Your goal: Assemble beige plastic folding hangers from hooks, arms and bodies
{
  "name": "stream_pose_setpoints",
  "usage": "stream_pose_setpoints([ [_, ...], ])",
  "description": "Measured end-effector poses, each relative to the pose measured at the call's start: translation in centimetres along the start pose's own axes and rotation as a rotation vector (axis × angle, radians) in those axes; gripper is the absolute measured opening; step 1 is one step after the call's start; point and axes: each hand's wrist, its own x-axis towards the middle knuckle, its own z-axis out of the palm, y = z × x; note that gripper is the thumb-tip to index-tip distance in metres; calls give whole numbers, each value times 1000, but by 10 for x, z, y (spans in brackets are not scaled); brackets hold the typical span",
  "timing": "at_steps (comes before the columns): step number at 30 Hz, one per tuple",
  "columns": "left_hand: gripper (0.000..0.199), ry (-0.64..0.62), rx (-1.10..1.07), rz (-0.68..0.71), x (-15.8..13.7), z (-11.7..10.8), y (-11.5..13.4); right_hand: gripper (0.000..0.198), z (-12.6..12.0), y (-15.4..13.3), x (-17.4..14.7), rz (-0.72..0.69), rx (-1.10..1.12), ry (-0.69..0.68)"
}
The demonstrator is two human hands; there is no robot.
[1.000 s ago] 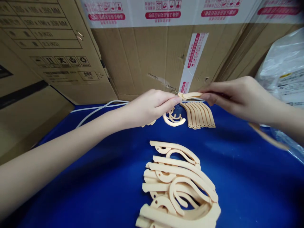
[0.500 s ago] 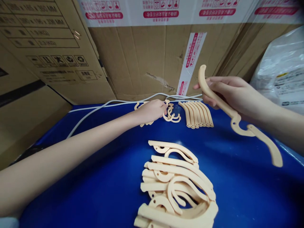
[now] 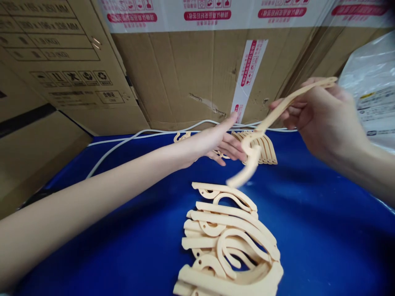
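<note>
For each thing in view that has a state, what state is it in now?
right hand: shut on the hanger piece, raised above the table.
hanger piece: held in the air, tilted, lower end blurred.
left hand: open, fingers stretched, holds nothing.
near pile: lying flat, loosely stacked.
far row: lying side by side.
white cable: lying slack on the blue table.

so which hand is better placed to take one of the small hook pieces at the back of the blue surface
Left. The left hand is open, palm free, right over the small hook pieces by the white cable. The right hand is raised and already holds a long beige hanger piece.
</note>
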Motion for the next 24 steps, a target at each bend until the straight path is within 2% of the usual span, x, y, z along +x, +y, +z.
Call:
stream_pose_setpoints([
  [1,49,-16,-85,7,-3,2,4,19,-1,0,1,-16,-5,-3],
  [2,37,21,-146,17,-7,3,7,20,-2,1,2,-33,-29,-21],
  [3,29,95,-188,21,-10,3,10,21,-4,1,3,-51,-74,-54],
  [5,25,231,-216,14,-15,1,14,21,-8,3,4,-118,-234,-162],
  [7,26,272,-177,9,-19,1,17,17,-12,4,4,-274,-494,-308],
  [9,28,261,-120,-4,-21,2,20,14,-12,4,3,-436,-800,-488],
  [11,29,270,-94,-26,-21,5,22,20,-8,4,0,-546,-1110,-583],
  [13,29,284,-104,-37,-19,9,25,32,0,5,-3,-621,-1359,-534],
  [15,30,299,-119,-35,-17,11,25,33,7,6,-3,-671,-1472,-445],
  [17,31,349,-96,-39,-13,12,24,31,13,7,-1,-657,-1400,-490],
  [19,32,420,-15,-36,-9,12,20,35,17,9,2,-577,-1192,-594],
  [22,31,500,185,106,-6,5,10,45,17,15,10,-298,-870,-688],
  [24,29,555,300,263,-7,-6,3,45,11,21,17,-85,-740,-643],
])
